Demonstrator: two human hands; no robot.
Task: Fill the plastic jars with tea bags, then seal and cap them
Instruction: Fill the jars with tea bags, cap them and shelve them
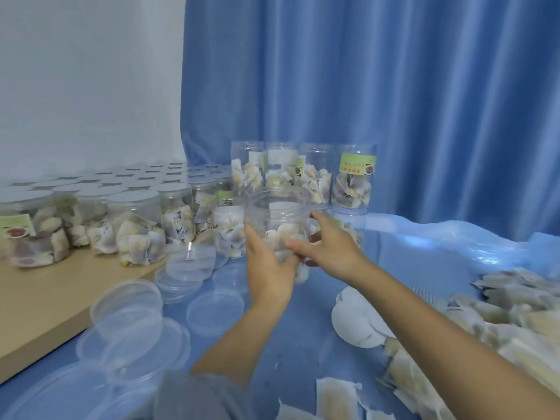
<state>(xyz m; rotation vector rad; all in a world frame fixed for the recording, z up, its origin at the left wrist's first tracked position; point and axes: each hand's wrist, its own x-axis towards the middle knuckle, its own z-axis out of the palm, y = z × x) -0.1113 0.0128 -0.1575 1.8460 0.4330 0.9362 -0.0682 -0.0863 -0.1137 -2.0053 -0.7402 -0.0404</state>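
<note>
You have a clear plastic jar [277, 225] lifted in front of you, just above centre of the view, partly filled with tea bags and with its mouth uncapped. Your left hand [269, 262] holds it from the 7 o'clock side, fingers curled up around its lower wall. Your right hand [328, 244] comes in from 3 o'clock, thumb and fingers bent against the jar's right side and base; motion blur hides exactly how its fingertips lie, though they look closed onto the jar. Behind the jar, towards 12 o'clock, a row of open filled jars [300, 177] stands against the blue curtain [394, 101], the rightmost showing a green label [357, 165]. Out at 9 to 10 o'clock, many sealed jars [133, 228] with white tops crowd a wooden board [39, 304]. Clear plastic lids [127, 325] lie scattered and overlapping from 8 o'clock inward over the blue sheet [297, 328], some near the board's edge. At 4 o'clock a small stack of white round seals [354, 322] lies flat, just beside a large heap of loose tea bags [500, 316] that fills the right edge. A few more tea bags [336, 398] lie at 6 o'clock, near your grey sleeve [200, 395].
</note>
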